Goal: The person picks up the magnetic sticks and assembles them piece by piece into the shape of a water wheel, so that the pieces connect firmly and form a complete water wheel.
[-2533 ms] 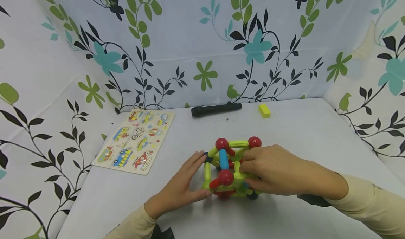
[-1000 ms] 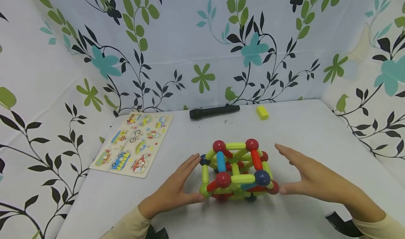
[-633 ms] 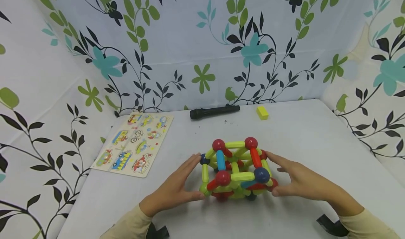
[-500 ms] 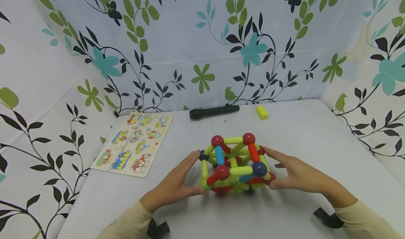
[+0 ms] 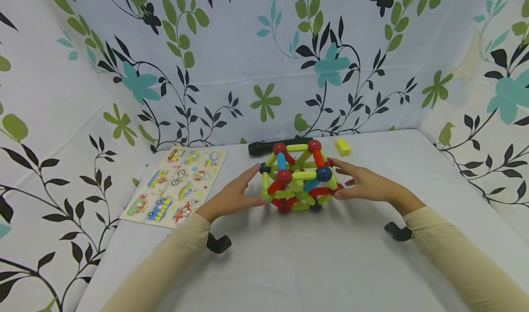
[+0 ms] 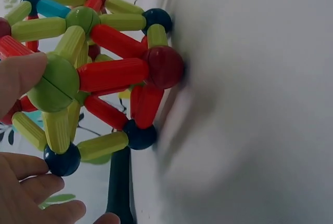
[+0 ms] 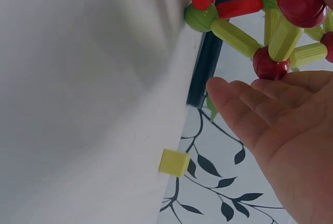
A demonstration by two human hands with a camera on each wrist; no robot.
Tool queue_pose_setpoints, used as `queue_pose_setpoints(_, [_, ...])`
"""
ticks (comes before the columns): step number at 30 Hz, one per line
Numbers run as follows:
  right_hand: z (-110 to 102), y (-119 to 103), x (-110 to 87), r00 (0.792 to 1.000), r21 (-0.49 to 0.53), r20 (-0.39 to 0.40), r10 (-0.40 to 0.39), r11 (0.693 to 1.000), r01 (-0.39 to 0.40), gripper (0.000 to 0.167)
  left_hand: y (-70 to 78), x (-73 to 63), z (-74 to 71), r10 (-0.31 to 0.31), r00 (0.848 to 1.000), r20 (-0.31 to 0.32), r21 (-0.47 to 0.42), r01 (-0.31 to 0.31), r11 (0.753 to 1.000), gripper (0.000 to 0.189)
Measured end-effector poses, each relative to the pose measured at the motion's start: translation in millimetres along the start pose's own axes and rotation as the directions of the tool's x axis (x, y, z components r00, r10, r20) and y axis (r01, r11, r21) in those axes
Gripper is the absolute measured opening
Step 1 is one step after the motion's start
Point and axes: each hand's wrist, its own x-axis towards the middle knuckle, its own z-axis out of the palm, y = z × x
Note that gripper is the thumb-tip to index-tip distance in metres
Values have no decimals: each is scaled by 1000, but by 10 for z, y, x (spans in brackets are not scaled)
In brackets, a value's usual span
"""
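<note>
A toy frame of ribbed rods and balls (image 5: 303, 175), mostly yellow-green with red and blue parts, stands between my two hands. My left hand (image 5: 231, 199) touches its left side. In the left wrist view, the left thumb (image 6: 21, 73) lies on a green ball (image 6: 54, 83) and the fingertips meet a dark blue ball (image 6: 62, 160). From the right, my right hand (image 5: 369, 183) presses the frame with thumb and extended fingers. In the right wrist view, its thumb is at one red ball (image 7: 302, 1) and its fingers touch another red ball (image 7: 270, 63).
Close behind the frame lies a black microphone (image 5: 260, 148), partly covered by it. A yellow block (image 5: 342, 147) sits to the microphone's right. At the left of the white table (image 5: 306, 261) is a picture puzzle board (image 5: 150, 192). A patterned cloth (image 5: 231, 36) hangs around the table.
The right hand came off the frame's front, opened out and came to its right side. Both hands then moved the frame away from me, towards the microphone.
</note>
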Motion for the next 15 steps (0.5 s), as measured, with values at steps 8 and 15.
queue_pose_setpoints(8, [-67, 89, 196, 999, 76, 22, 29, 997, -30, 100, -74, 178, -115, -29, 999, 37, -23, 30, 999, 99])
queue_pose_setpoints(15, [-84, 84, 195, 1000, 100, 15, 4, 995, -5, 99, -97, 159, -123, -27, 999, 25, -39, 28, 999, 98])
